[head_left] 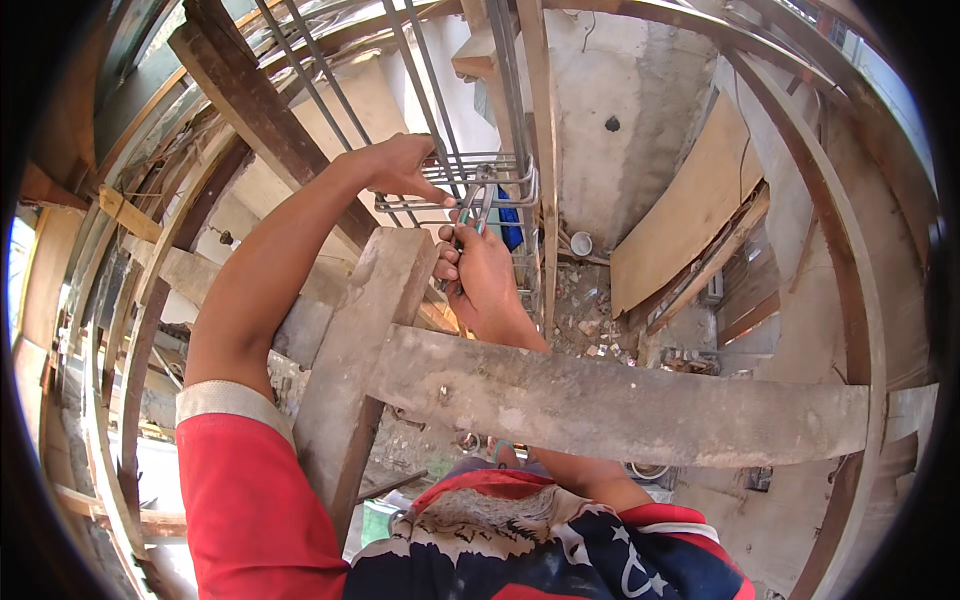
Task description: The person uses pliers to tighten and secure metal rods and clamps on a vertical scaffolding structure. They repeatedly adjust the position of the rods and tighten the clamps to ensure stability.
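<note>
A cage of long steel reinforcing bars, ringed by bent stirrups, rises at the upper middle. My left hand reaches over from the left and grips the cage at the stirrups, its fingers partly hidden behind the bars and its thumb pointing toward the tool. Just below, my right hand is closed round the handles of a pair of pincers. The pincers' head is up against the stirrups; whether wire sits in the jaws is too small to tell. A wooden crosspiece hides part of my right forearm.
A wide wooden crosspiece runs in front of me, joined to a thick upright timber on the left. Beside the cage stands a narrow wooden post. Far below lie rubble, a white bucket and a leaning plywood sheet.
</note>
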Available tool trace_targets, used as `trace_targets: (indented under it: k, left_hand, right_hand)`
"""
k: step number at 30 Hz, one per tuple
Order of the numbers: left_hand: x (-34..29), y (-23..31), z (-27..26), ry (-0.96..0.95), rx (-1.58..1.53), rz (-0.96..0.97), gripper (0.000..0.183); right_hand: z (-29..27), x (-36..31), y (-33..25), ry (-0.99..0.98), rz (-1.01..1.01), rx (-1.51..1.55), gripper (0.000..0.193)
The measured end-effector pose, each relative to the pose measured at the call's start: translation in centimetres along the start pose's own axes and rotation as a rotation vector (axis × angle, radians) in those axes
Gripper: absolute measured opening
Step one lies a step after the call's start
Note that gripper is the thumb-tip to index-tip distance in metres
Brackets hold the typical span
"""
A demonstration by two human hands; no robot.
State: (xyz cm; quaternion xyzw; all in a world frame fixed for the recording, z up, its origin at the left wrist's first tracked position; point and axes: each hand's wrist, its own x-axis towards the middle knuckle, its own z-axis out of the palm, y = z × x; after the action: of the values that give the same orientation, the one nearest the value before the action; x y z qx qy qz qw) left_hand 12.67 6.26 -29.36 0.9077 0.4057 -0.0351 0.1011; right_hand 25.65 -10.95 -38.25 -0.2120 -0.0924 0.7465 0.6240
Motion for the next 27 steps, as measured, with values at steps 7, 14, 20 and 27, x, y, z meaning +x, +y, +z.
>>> trace_targets:
  k: [7,14,20,27]
  left_hand:
    - [0.3,0.2,-0.2,-0.061,0.087,-0.055,0.083]
    - [0.2,0.0,0.0,-0.05,0.112,-0.03,0.08]
    - [0.3,0.1,-0.2,-0.049,0.144,-0.022,0.08]
    - [0.2,0.7,-0.3,-0.082,0.117,-0.041,0.08]
  right_hand:
    - [0.2,0.3,0.9,-0.008,-0.018,-0.04,0.012]
    - [0.5,0.4,0.8,0.031,-0.009,-0.024,0.014]
    - [1.3,-0.4,0.3,0.037,-0.057,-0.057,0.02]
    - [-0.5,0.6,1.5,0.047,-0.056,-0.041,0.02]
